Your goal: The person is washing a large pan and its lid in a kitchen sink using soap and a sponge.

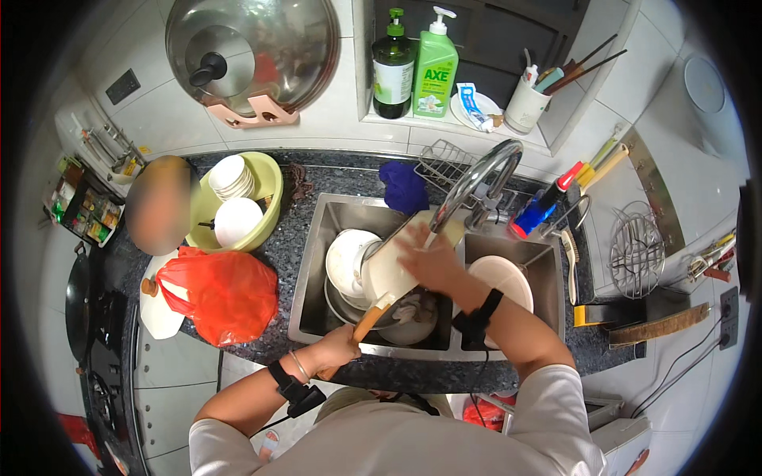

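Observation:
My left hand [338, 349] is closed round the wooden handle of a cream-coloured pan [387, 274]. The pan is tilted over the left basin of the steel sink [305, 297], beneath the curved chrome faucet [496, 151]. With fingers spread, my right hand [429, 258] lies on or just over the pan, close to the spout; its far fingertips are blurred. Below the pan, white bowls [346, 258] and a metal pot sit in the left basin, partly hidden by it. A pale round basin [504, 285] stands in the right side of the sink.
A red plastic bag [234, 297] and a green tub [271, 210] of white bowls stand on the counter to the left. Behind the sink lie a purple cloth [402, 188] and a wire rack [448, 163]. Two pump bottles [435, 71] stand on the sill.

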The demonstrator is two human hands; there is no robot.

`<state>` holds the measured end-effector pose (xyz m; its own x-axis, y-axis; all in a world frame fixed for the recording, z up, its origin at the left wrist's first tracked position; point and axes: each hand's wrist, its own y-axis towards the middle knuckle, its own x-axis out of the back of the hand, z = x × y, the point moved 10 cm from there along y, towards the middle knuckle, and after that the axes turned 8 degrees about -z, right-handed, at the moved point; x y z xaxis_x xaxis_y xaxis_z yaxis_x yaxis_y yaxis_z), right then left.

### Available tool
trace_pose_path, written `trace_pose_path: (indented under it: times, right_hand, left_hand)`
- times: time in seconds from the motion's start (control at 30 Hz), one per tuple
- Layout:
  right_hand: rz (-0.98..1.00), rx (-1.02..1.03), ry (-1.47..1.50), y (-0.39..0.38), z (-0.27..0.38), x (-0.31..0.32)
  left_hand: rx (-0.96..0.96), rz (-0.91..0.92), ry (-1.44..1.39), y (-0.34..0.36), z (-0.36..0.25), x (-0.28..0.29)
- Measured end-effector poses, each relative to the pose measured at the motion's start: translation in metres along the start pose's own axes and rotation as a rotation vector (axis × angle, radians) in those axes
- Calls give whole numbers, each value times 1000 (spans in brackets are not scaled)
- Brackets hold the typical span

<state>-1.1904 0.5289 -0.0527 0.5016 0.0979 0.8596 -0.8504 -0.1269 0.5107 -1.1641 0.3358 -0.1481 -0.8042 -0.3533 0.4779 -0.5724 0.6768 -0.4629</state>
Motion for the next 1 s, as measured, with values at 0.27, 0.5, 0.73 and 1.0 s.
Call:
trace_pose_path:
  times: [0.27,0.5,0.73,1.0]
  right_hand:
    - [226,-282,-148,-21,-81,-36]
    - [61,-225,104,-33,-67,-28]
    - [89,-901,780,-87,-177,-78]
    - [53,-846,581,-97,-167,-40]
  left_hand:
    - [65,52,-103,0,4,-11]
    - [47,-32,26,-3,36,-12]
    - [131,41,-191,-15,48,-11]
    - [386,242,-894,-67,-3,-9]
